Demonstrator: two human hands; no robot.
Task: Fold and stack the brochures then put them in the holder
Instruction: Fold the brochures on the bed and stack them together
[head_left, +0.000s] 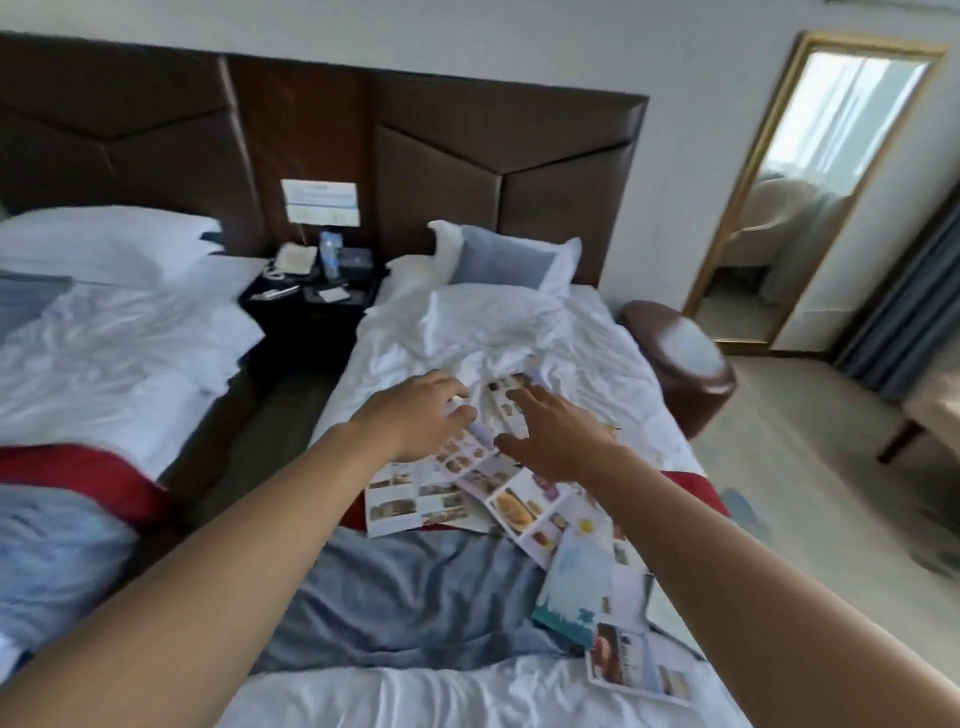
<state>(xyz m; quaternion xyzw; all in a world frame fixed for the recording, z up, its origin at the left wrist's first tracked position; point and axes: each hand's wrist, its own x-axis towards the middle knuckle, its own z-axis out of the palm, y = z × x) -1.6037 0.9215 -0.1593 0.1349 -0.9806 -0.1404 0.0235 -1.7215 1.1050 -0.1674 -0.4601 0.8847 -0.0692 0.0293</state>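
Observation:
Several unfolded brochures with food pictures lie spread across the right bed. A long one (498, 415) runs from the rumpled white sheet toward me, another (410, 506) lies flat to its left, and a teal-edged one (576, 587) sits near my right forearm. Both my arms reach out over them. My left hand (421, 415) hovers at the long brochure's left edge with fingers loosely bent, holding nothing I can make out. My right hand (558, 436) is spread flat over the same brochure, fingers straight. A clear holder (320, 202) with a leaflet stands on the nightstand.
The nightstand (311, 296) between the two beds carries a phone, a water bottle and small items. A grey blanket (405, 592) and a red runner cross the right bed. A brown round stool (680, 358) stands right of the bed, with a gold-framed mirror (810, 192) behind it.

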